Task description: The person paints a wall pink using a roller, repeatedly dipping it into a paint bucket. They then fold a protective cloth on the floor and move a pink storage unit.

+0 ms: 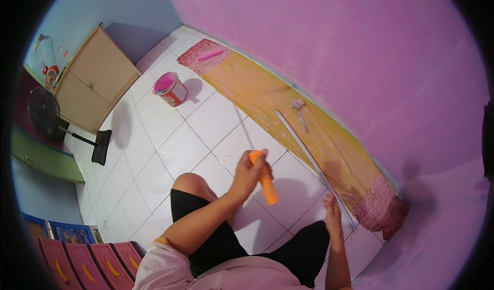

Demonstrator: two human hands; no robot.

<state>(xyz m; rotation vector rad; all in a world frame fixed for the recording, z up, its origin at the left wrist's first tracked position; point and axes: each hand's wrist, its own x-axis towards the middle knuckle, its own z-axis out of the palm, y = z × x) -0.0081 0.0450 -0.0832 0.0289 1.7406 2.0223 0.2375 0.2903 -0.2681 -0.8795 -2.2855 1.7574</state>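
My left hand (pixel 248 176) is closed around the orange handle (pixel 268 186) of a long paint roller. Its thin rod runs away to a pink roller head (pixel 211 56), which lies over the far end of the floor covering. Low on the right, my right hand (pixel 332 214) has its fingers stretched out beside a long metal pole (pixel 303 145). Whether the fingers touch the pole cannot be made out. Beyond the pole, a small tool with a greyish, lumpy head (pixel 298 104) and a thin handle lies on the yellow cloth (pixel 257 92).
A bucket of pink paint (pixel 171 90) stands on white tiles (pixel 188 141) ahead left. The cloth follows the pink wall (pixel 334 43) on the right. Farther left are a standing fan (pixel 45 108), a beige cabinet (pixel 95 79) and pink drawers (pixel 85 264).
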